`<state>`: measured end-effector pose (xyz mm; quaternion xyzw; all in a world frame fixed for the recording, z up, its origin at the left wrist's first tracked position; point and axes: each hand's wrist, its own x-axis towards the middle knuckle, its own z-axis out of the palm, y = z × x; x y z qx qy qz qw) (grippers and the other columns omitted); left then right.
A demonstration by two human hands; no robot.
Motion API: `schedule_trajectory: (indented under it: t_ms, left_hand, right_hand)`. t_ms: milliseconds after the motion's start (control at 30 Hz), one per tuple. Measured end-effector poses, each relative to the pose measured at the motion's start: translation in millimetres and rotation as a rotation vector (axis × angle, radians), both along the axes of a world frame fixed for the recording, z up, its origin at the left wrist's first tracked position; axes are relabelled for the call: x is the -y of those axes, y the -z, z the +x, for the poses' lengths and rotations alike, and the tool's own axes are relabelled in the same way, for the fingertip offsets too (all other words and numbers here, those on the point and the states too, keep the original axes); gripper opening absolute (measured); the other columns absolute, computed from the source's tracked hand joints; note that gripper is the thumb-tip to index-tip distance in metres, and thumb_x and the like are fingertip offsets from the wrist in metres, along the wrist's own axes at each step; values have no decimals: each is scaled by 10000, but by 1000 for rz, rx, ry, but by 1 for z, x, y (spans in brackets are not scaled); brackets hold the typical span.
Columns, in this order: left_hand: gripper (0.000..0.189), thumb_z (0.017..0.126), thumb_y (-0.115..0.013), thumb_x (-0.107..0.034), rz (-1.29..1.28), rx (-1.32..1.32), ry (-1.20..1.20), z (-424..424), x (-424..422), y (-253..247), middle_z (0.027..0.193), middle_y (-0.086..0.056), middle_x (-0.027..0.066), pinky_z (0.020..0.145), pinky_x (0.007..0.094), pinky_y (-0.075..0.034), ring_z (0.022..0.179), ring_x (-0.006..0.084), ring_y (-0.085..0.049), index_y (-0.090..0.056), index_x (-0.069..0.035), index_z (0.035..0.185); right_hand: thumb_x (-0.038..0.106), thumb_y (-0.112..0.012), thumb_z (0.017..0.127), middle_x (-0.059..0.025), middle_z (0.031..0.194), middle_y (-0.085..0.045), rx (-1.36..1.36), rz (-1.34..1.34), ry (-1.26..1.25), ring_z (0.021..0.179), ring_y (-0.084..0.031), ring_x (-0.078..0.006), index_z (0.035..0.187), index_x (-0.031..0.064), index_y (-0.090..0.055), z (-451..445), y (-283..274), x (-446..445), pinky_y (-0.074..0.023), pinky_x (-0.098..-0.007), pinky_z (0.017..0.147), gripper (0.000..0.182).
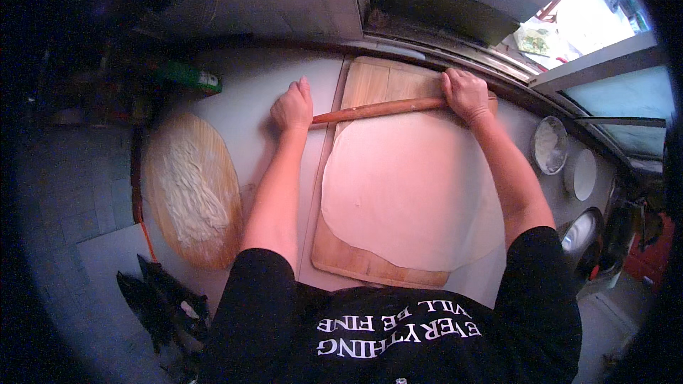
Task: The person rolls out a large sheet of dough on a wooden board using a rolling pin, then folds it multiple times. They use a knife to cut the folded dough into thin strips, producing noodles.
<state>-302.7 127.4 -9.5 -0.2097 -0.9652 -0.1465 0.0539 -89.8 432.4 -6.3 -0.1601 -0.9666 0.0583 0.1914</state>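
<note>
A large, thin sheet of dough [405, 192] lies spread over a wooden board [352, 253], its right side hanging past the board's edge. Across the far edge of the sheet rests a long wooden rolling pin [379, 110], slightly slanted. My left hand [293, 104] is closed around the pin's left end, beyond the board. Near the right end, my right hand [465, 93] grips the pin. On an oval wooden board [232, 192] at the left lies a heap of floury dough strips [192, 197].
A green container [195, 77] stands at the back left. At the right are a bowl with flour [549, 144], a white bowl [580, 175] and a metal bowl [581, 230]. A window frame [597, 76] runs along the counter's far right side. Black bags hang at lower left.
</note>
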Motion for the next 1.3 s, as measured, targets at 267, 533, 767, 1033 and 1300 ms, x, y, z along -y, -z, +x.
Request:
schedule_trajectory:
  t_ms: [267, 533, 767, 1033, 1300]
  left_hand:
    - [374, 946, -400, -392, 22, 210, 183, 46, 29, -17, 772, -643, 196, 662, 516, -462, 742, 417, -615, -596, -75, 940]
    - [363, 893, -484, -271, 89, -168, 424, 100, 32, -4, 1117, -537, 172, 758, 481, -460, 906, 377, -574, -454, -76, 1199]
    - [303, 926, -435, -260, 247, -49, 261, 30, -30, 22, 1032, -570, 229, 754, 509, -440, 873, 437, -564, -477, -25, 1111]
    - [312, 931, -452, -314, 187, 179, -41, -2, -59, 23, 1109, -568, 203, 836, 496, -422, 1012, 390, -551, -503, -45, 1081]
    - [224, 826, -549, -72, 441, -26, 279, 120, 42, -47, 1030, -561, 156, 882, 414, -420, 1000, 329, -525, -562, -15, 1043]
  right_hand:
    - [447, -433, 940, -144, 576, -601, 10, -39, 214, 563, -612, -343, 623, 105, -622, 18, -21, 13, -492, -454, 547, 503]
    - [268, -614, 810, -169, 1228, -489, -42, -78, -117, 1125, -470, -356, 1111, 44, -517, 121, -25, 27, -403, -440, 953, 387]
    - [196, -591, 805, -148, 987, -522, 96, -108, -206, 989, -503, -345, 940, 39, -527, 87, -17, -22, -443, -415, 862, 217]
    - [338, -534, 899, -77, 665, -604, 8, 132, 52, 616, -618, -253, 697, 123, -583, 54, 9, -37, -496, -379, 529, 299]
    - [490, -399, 938, -144, 669, -638, 77, -379, 499, 650, -625, -351, 673, 97, -659, 180, -18, 52, -467, -450, 588, 541]
